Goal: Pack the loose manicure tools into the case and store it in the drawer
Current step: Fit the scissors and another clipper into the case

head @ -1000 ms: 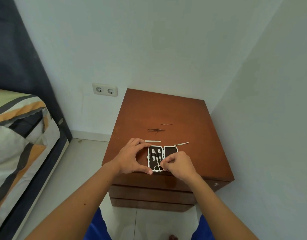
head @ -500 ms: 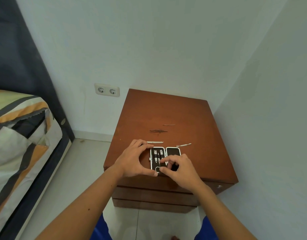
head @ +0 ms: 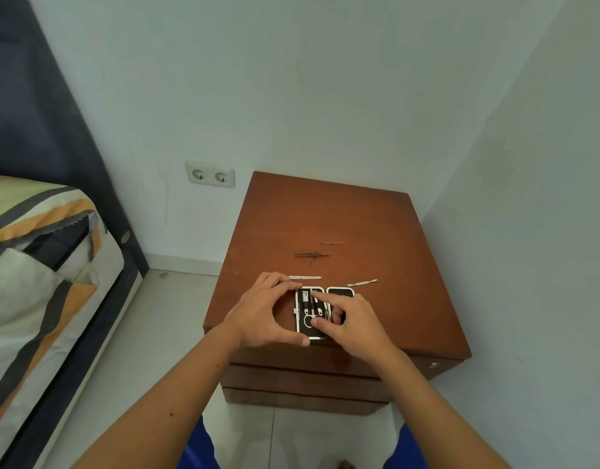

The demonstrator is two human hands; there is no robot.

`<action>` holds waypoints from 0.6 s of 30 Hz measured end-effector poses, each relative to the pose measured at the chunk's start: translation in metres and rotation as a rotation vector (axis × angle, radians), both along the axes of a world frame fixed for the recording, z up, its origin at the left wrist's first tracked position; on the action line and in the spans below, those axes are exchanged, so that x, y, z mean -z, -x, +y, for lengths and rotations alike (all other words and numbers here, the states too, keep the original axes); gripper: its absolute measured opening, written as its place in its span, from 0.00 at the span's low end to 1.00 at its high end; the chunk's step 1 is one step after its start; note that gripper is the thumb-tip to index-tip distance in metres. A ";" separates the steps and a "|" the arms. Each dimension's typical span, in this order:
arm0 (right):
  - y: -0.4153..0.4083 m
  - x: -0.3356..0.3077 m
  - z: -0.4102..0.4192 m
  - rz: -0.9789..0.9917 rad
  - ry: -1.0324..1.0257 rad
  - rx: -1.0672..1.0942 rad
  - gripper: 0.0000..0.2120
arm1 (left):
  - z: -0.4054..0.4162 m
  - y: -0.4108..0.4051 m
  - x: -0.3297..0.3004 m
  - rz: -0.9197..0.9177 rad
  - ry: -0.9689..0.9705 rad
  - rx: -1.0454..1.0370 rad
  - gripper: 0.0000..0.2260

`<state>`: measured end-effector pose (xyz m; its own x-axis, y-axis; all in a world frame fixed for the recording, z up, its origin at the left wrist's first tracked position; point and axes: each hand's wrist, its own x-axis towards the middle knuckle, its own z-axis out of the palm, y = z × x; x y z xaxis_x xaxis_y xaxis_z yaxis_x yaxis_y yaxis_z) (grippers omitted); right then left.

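- Since a moment ago, the right hand (head: 354, 328) has slid its forefinger up the open case (head: 312, 314), thumb pressing the scissors ring.
- Left hand (head: 263, 311) brackets the case's 9 o'clock edge, forefinger and thumb spread.
- Case lies at the nightstand's (head: 376, 225) 6 o'clock edge, long axis 12-to-6.
- Loose tools lie crosswise: file (head: 305, 277), tweezers (head: 311, 254), thin pick (head: 333, 243), pusher (head: 362, 283).

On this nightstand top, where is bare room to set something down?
Free: the nightstand top's back half behind the thin pin, and the right strip beside the open case. Crowded: the front middle, with both hands, tweezers and two files.
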<state>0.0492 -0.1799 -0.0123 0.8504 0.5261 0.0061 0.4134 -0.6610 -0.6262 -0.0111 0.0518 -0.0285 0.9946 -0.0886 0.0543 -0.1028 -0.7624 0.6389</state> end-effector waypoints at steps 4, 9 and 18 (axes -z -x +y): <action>-0.009 0.001 0.001 -0.001 0.008 -0.011 0.23 | 0.000 0.000 0.001 0.000 0.001 0.000 0.50; -0.011 0.006 0.000 -0.005 -0.018 -0.014 0.24 | 0.001 0.000 0.000 -0.008 -0.007 0.001 0.50; -0.009 0.002 -0.002 0.021 -0.044 -0.013 0.32 | 0.001 0.000 0.000 -0.014 -0.018 0.002 0.51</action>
<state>0.0584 -0.1822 -0.0147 0.8436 0.5369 0.0116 0.4085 -0.6275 -0.6628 -0.0110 0.0527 -0.0283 0.9936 -0.0917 0.0666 -0.1132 -0.7738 0.6232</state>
